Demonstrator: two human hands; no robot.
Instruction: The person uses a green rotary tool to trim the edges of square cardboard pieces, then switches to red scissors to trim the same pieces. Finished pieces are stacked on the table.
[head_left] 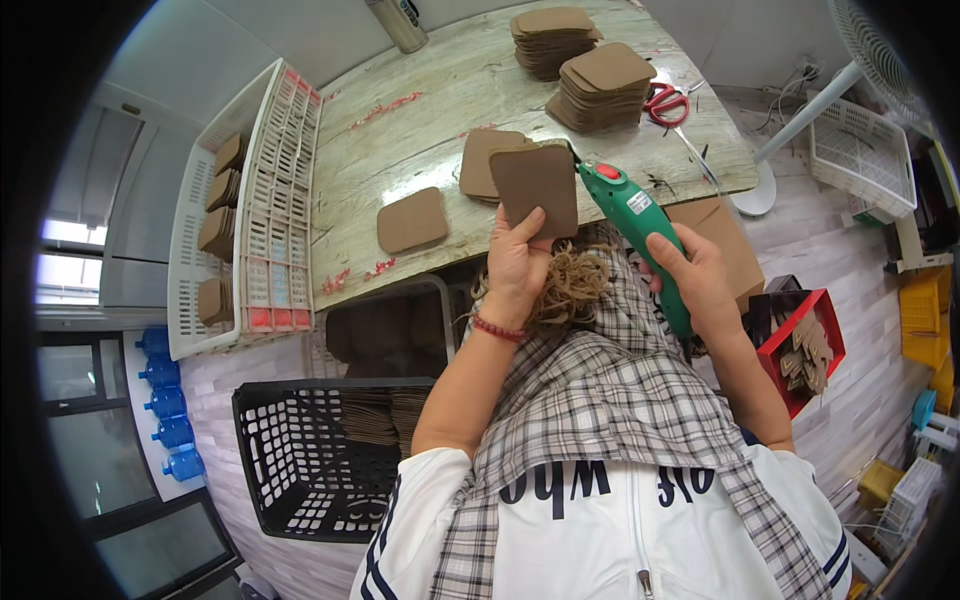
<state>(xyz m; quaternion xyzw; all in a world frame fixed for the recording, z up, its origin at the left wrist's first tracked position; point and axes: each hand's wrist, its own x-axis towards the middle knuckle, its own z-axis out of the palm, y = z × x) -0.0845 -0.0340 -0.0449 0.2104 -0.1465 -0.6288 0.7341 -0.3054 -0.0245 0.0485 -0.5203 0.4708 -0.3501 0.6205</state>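
Note:
My left hand (pixel 519 262) grips a brown rounded-corner pad (pixel 540 185) upright above the table's near edge, thumb on its face. Wrapped in my right hand (pixel 697 277) is a green electric cutter (pixel 634 215) with a red button. Its dark tip meets the pad's upper right edge; whether it bites into the material is too small to tell. Just behind the held pad lies a small pile of brown pads (pixel 482 165), partly hidden. A single brown pad (pixel 412 219) rests flat to the left. Curly brown trimmings (pixel 574 285) lie on my checked apron below the left hand.
Pad stacks (pixel 603 92) and red-handled scissors (pixel 668 103) sit on the table (pixel 370 150). A white crate (pixel 262 200) with pads stands left. Below are a black basket (pixel 290 450) and a grey bin (pixel 440 290). A red box (pixel 835 335) of scraps and a fan (pixel 885 50) are right.

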